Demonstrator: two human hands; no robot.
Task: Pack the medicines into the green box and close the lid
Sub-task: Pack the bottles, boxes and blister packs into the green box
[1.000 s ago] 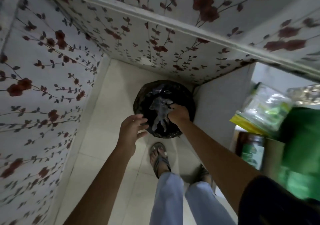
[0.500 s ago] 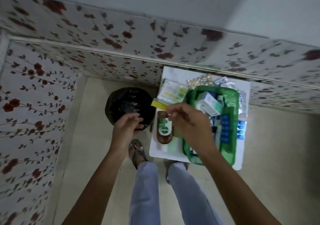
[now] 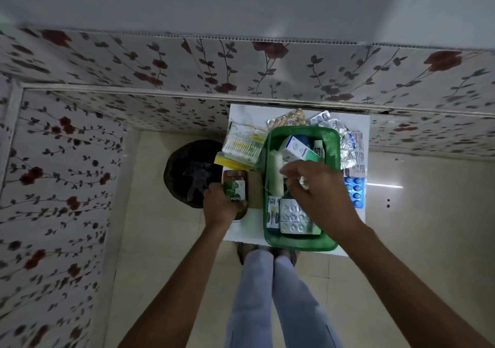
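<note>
Head view, looking down on a small white table [image 3: 242, 231] set against a wall with a flower pattern. The green box [image 3: 333, 144] stands open on the middle of the table, its near rim reaching the table's near edge; no lid can be made out. Inside lie a white-and-teal carton [image 3: 297, 150] toward the far end, a white roll [image 3: 276, 173] along the left wall, and silver blister strips [image 3: 293, 217] at the near end.

The left hand [image 3: 221, 208] is closed around a brown Dettol bottle [image 3: 235, 189] lying near the table's left edge, just beside the box. The right hand [image 3: 318, 195] hangs over the middle of the box with fingers curled; something small and shiny sits between its fingertips, but whether it is truly gripped cannot be told.

Outside the box: a bagged packet with green print [image 3: 243, 144] at the far left corner, foil strips [image 3: 348, 144] along the right edge, a blue blister pack [image 3: 355, 191] beside the box's right wall, and further strips [image 3: 288, 118] at the far edge. A black-lined bin [image 3: 187, 172] stands on the floor left of the table.
</note>
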